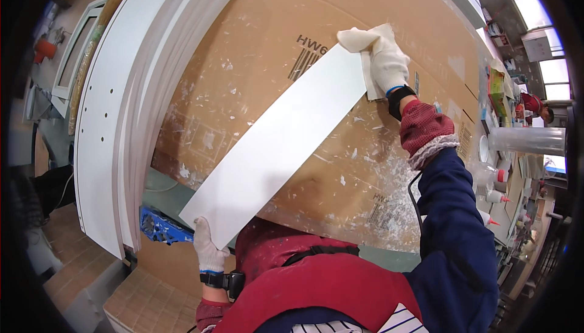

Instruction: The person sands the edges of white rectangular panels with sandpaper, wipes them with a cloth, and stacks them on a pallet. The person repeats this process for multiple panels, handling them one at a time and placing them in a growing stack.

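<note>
A long white board (pixel 277 138) lies slantwise across the cardboard, its near end reaching toward my body. At that near end my left hand (pixel 208 245), in a white knit glove, is closed on the board's edge, with the thumb on top. My right hand (pixel 389 62), gloved as well, is closed over the far end. Beneath its fingers is a pale cloth (pixel 365 36), folded over the board's end and hanging down along its edge. The fingertips of the right hand are partly hidden by the cloth.
Flat cardboard (pixel 255 47), flecked with white paint and chips, covers the table. To the left stands a stack of white boards (pixel 112 114), some with drilled holes. A blue paint-spattered tool or bracket (pixel 161 226) sits near my left hand. Glue bottles (pixel 497 197) line the right side.
</note>
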Demonstrator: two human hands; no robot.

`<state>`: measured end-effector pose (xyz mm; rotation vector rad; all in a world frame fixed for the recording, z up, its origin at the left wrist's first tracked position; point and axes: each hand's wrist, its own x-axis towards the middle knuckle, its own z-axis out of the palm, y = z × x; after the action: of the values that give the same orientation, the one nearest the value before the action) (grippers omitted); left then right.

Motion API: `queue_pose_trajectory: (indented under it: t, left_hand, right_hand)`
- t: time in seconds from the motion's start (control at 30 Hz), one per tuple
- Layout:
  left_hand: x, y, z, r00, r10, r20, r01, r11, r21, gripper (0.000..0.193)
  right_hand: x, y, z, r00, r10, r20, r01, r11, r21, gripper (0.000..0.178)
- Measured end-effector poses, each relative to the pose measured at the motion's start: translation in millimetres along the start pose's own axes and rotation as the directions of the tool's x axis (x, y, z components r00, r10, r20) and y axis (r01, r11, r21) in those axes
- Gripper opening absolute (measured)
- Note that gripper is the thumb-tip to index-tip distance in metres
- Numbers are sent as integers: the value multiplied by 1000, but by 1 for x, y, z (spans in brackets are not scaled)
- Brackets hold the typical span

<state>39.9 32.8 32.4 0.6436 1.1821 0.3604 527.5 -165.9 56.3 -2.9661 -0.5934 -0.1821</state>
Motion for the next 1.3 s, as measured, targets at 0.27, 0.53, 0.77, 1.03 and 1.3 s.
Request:
queue_pose_trajectory:
  t: [0.27,0.53,0.77,1.03,1.3]
  left_hand:
    - [2,-3,10,998,27,63,-24,999,-43,39]
    - [2,-13,7,977,-10,213,43,988,-151,47]
    - [1,-17,14,965,-22,262,108,943,-316,43]
    - [10,-29,7,932,-54,357,156,952,-263,55]
    - [29,-61,-39,658,384,648,-647,729,225,60]
  right_hand:
    - [-183,-134,-24,645,-762,59,762,647,22,12]
    - [-176,-148,-40,556,-830,-46,828,548,115,10]
    - [0,-24,-9,998,-36,-47,43,985,168,26]
    - [-122,-139,-31,859,-504,94,463,840,283,17]
    - [-325,-263,-29,486,-804,341,634,594,496,18]
